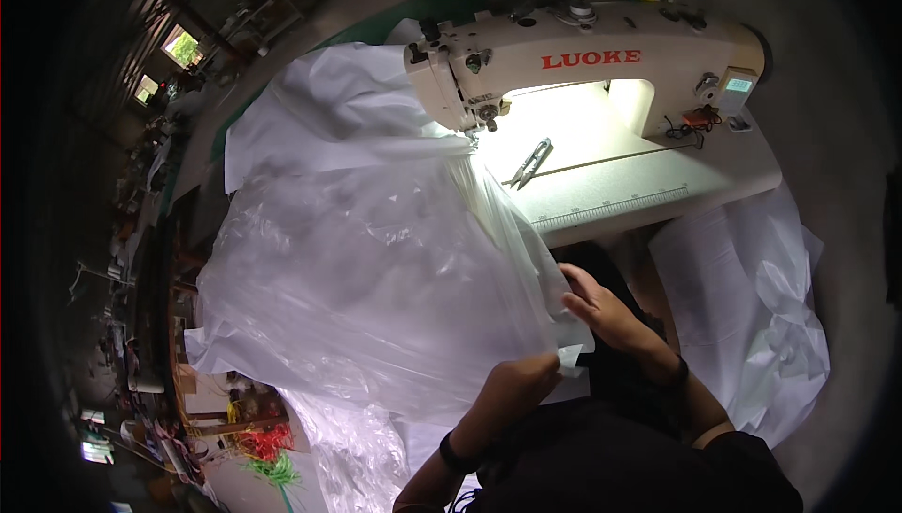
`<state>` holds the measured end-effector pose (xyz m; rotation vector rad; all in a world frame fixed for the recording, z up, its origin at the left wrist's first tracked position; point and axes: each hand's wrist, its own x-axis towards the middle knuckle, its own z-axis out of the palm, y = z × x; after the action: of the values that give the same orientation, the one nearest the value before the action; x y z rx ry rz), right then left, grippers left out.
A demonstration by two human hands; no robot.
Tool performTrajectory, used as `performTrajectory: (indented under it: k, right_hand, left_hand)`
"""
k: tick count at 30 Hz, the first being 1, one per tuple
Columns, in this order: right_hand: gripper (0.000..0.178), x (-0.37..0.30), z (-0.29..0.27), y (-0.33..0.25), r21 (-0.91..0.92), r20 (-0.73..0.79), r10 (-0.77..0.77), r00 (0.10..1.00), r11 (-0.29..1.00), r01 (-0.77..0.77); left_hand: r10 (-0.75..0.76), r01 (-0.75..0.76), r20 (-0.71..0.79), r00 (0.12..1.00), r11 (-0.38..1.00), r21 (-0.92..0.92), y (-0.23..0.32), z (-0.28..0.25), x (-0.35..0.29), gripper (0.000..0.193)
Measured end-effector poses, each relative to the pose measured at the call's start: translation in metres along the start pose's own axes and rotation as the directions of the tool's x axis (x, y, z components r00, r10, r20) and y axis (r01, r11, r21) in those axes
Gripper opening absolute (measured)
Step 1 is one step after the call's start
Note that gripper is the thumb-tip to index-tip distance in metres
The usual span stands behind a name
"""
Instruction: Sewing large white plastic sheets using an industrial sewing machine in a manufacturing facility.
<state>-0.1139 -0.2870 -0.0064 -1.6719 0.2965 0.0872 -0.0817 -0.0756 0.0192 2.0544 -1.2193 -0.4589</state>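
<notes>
A wide sheet of translucent white plastic spreads across the left of the sewing table and hangs down toward me. Its gathered upper edge runs under the needle area of a white sewing machine. My left hand is closed on the near right corner of this plastic sheet, where a small white tab pokes out beside the fingers. Just above it, my right hand lies against the sheet's right edge with thumb and fingers apart. Some of its fingertips are hidden by the plastic.
Thread snips lie on the lit machine bed, which has a ruler scale along its front. More white sheeting hangs at the right. Red strands and green strands hang at lower left.
</notes>
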Motion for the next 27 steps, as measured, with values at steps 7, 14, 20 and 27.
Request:
performTrajectory:
  k: [7, 14, 20, 27]
  right_hand:
    - [0.049, 0.011, 0.014, 0.002, -0.261, -0.232, -0.127, 0.964, 0.963, 0.064]
    - [0.048, 0.011, 0.003, 0.002, -0.316, -0.163, -0.178, 0.970, 0.941, 0.120]
    - [0.069, 0.016, 0.009, -0.013, -0.398, -0.223, -0.174, 0.959, 0.915, 0.074]
    - [0.040, 0.017, 0.018, 0.013, 0.116, -0.001, -0.103, 0.995, 0.988, 0.103]
  left_hand:
    - [-0.276, 0.533, 0.540, 0.795, 0.742, -0.406, -0.001, -0.047, -0.003, 0.019]
    - [-0.451, 0.430, -0.214, 0.867, 0.892, -0.139, -0.043, -0.046, -0.038, 0.048]
    - [-0.471, 0.465, -0.026, 0.882, 0.858, 0.219, -0.019, -0.020, -0.053, 0.061]
    - [-0.260, 0.256, 0.015, 0.965, 0.937, -0.236, 0.006, -0.011, -0.017, 0.043]
